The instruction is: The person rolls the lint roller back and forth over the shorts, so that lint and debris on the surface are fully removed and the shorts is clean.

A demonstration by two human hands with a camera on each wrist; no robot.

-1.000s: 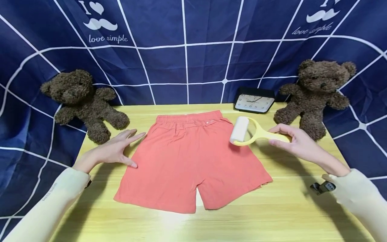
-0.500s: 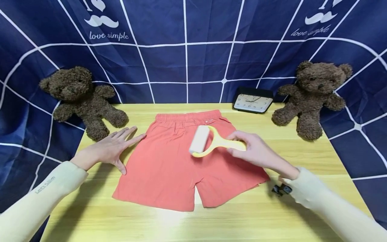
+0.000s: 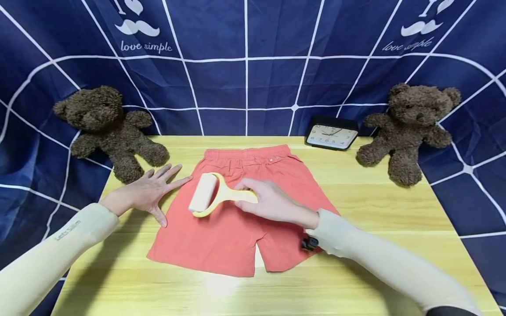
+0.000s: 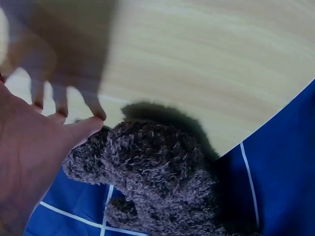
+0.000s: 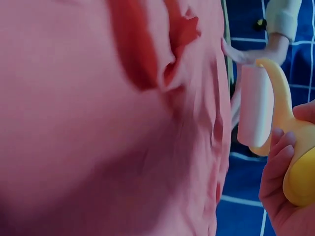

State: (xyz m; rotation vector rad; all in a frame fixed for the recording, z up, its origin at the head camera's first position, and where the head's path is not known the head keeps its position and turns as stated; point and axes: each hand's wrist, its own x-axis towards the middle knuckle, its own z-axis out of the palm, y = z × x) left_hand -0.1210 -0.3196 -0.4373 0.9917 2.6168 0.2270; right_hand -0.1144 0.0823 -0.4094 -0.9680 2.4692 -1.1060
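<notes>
Coral shorts point(image 3: 225, 241) lie flat on the wooden table, waistband at the back. My right hand point(image 3: 272, 202) grips the yellow handle of a lint roller point(image 3: 203, 193), whose white cylinder is over the left part of the shorts. In the right wrist view the fingers curl round the handle of the roller point(image 5: 255, 105), beside the shorts point(image 5: 74, 123). My left hand point(image 3: 148, 191) has its fingers spread at the left edge of the shorts; in the left wrist view this hand point(image 4: 34, 142) shows straight fingers near the brown bear point(image 4: 157, 172).
A brown teddy bear point(image 3: 114, 131) sits at the back left of the table point(image 3: 221, 300), and another bear point(image 3: 407, 131) at the back right. Beside the right bear stands a black clock point(image 3: 332, 133). A blue cloth point(image 3: 221, 83) with white lines hangs behind.
My right hand has carried the roller leftward, from the right edge of the shorts across to their left part. The left hand has shifted slightly left and its fingers have spread wider.
</notes>
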